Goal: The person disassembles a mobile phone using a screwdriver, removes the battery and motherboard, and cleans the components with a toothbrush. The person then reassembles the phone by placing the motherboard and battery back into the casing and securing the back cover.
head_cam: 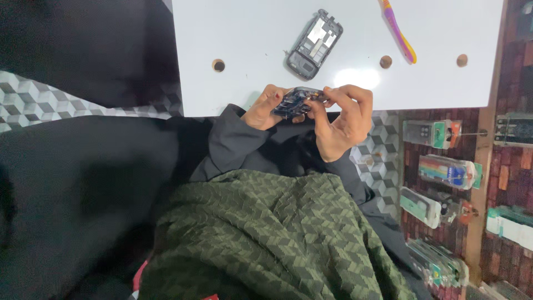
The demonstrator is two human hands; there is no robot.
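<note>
My one camera sits on my head, looking steeply down my chest and lap. The white table [355,89] fills twelve o'clock, close in; my hands meet near centre, a wall of packaged goods [444,172] at four o'clock.

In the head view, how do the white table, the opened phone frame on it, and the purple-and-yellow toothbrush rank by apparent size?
1. white table, clearly largest.
2. opened phone frame.
3. purple-and-yellow toothbrush: similar length to the frame, much thinner; its top is cut off by the picture edge, so this order is unsure.

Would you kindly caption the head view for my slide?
Both hands, left hand and right hand, hold a dark phone part near a white table.
</note>
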